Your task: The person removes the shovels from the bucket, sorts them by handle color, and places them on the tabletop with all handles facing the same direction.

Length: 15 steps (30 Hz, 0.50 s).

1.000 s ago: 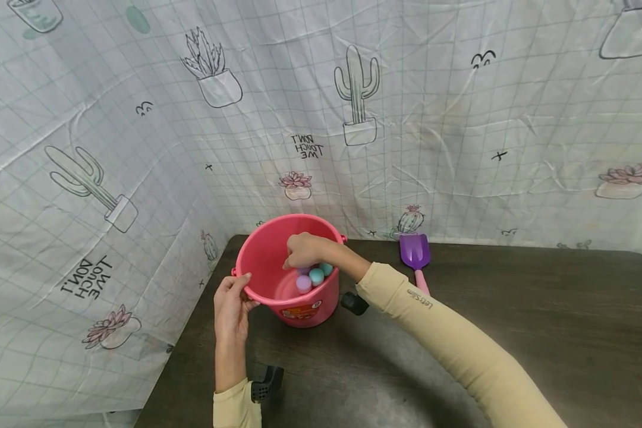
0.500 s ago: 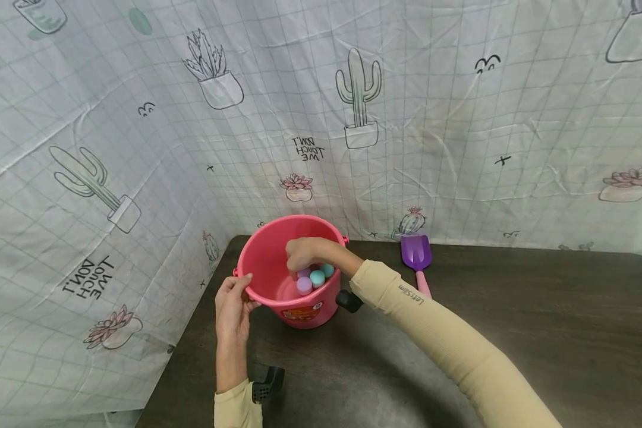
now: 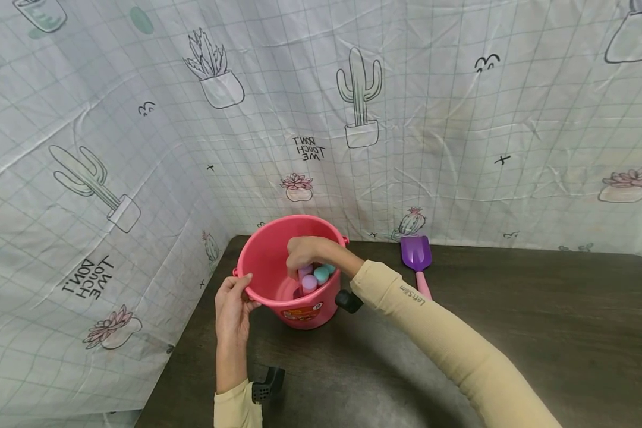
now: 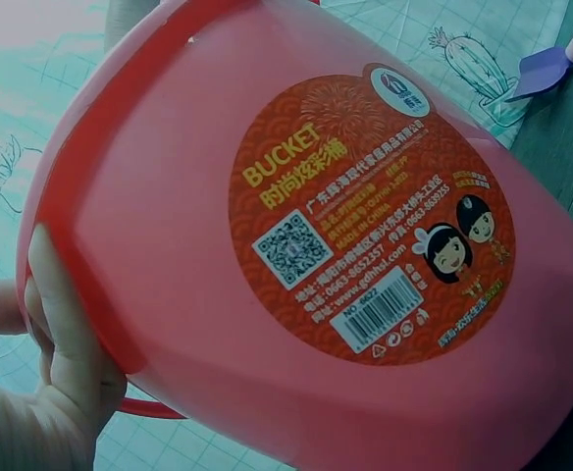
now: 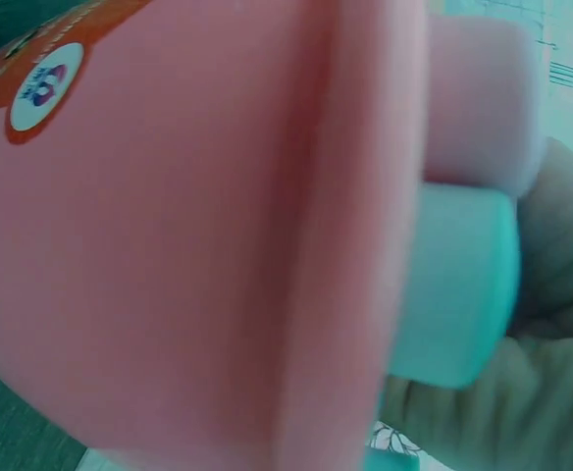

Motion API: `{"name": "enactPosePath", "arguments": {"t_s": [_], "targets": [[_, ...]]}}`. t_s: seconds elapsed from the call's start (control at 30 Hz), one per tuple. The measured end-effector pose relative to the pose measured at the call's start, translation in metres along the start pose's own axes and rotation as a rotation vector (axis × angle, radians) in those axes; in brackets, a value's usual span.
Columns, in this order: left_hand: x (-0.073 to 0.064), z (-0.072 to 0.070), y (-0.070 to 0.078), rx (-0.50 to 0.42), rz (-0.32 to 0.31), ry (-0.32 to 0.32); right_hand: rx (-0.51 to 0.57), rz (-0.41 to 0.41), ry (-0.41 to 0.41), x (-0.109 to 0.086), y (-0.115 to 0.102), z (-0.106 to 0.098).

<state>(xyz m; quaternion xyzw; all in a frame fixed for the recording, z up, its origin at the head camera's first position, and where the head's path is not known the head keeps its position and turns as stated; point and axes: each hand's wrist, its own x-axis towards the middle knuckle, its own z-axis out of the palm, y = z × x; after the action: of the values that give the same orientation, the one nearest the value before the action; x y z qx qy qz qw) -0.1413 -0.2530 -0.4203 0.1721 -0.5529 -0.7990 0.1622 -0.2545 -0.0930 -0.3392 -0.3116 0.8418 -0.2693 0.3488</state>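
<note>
My left hand grips the near left rim of a pink bucket, thumb over the edge. The left wrist view shows that hand at the rim beside the bucket's round red label. My right hand reaches down inside the bucket, its fingertips hidden. Against its fingers stand several round-ended cylinders, among them a purple cylinder and a teal cylinder. In the right wrist view a teal-capped cylinder and a pinkish cylinder rise above the rim, with the hand behind them. Whether it holds one I cannot tell.
A toy shovel with a purple blade and pink handle lies on the dark table, right of the bucket. A white curtain printed with cactus drawings hangs behind the table and along its left side.
My right hand has gone slightly lower in the bucket. The purple and teal cylinders have shifted a little to the right and up. My left hand stays at the rim.
</note>
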Motion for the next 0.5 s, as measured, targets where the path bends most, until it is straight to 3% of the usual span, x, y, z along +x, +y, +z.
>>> {"name": "enactPosePath", "arguments": {"t_s": [0.33,0.5], "targets": [[-0.002,-0.002,0.001,0.003,0.011,0.006,0.117,-0.078,0.093,-0.014,0.002,-0.006],[-0.002,-0.004,0.000,-0.004,0.011,0.006,0.181,-0.126,0.092,-0.017,0.006,-0.008]]}}
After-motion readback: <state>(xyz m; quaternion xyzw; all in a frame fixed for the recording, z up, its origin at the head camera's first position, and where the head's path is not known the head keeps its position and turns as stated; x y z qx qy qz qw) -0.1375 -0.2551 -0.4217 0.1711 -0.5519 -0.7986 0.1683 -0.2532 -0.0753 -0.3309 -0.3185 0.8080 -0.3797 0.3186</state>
